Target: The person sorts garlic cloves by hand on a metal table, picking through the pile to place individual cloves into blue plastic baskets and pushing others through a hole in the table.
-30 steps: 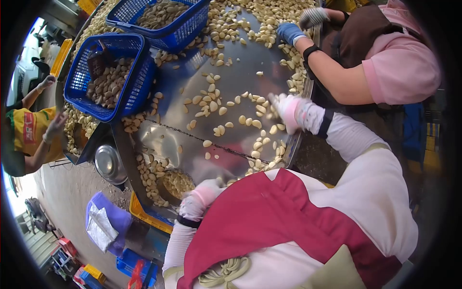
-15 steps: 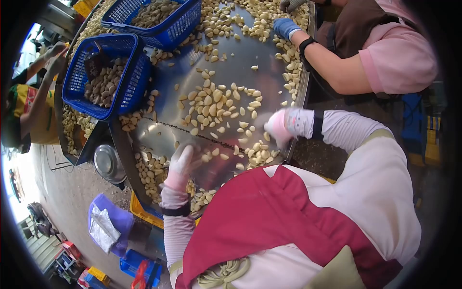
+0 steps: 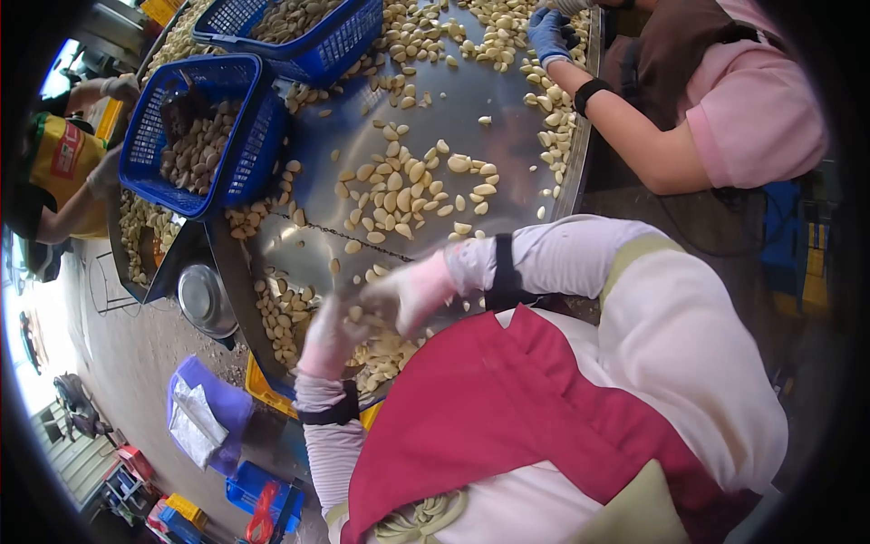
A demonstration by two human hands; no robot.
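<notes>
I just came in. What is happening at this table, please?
A person in pink gloves works at a steel table strewn with peeled garlic cloves. Their left hand and right hand meet over cloves heaped at the near edge. Both hands are blurred, so the grip is unclear. Across the table, a co-worker's blue-gloved hand is among other cloves. A blue basket on the left holds more.

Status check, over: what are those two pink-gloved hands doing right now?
Left hand and right hand close together over garlic cloves, near edge of table; grip blurred. Blue basket stands apart.
</notes>
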